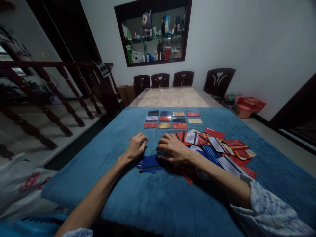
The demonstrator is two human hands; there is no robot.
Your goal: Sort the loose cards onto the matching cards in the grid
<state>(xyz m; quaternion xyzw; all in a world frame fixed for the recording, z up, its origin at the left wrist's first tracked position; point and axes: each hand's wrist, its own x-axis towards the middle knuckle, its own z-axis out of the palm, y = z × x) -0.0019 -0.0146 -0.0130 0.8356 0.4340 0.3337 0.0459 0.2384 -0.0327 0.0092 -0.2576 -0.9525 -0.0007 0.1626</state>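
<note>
My left hand (pixel 136 146) is closed, its fingers curled with thumb and forefinger close together; whatever they hold is hidden. Just below it lies a small stack of blue card sleeves (pixel 150 163) with a red edge showing underneath. My right hand (pixel 172 149) bends its fingers down at the left edge of a loose pile of red, blue and white card sleeves (pixel 209 149). Something pale shows faintly under its fingertips, too blurred to name. Beyond both hands, plastic cards stand in three neat rows, among them a gold card (pixel 164 126) and a cream card (pixel 195 121).
A blue cloth (pixel 98 158) covers the near part of the long table, with a marble-look top (pixel 170 97) showing beyond. Dark chairs (pixel 184 79) stand at the far end. A wooden railing (pixel 61 64) runs on the left, and white plastic bags (pixel 27 181) sit at the lower left.
</note>
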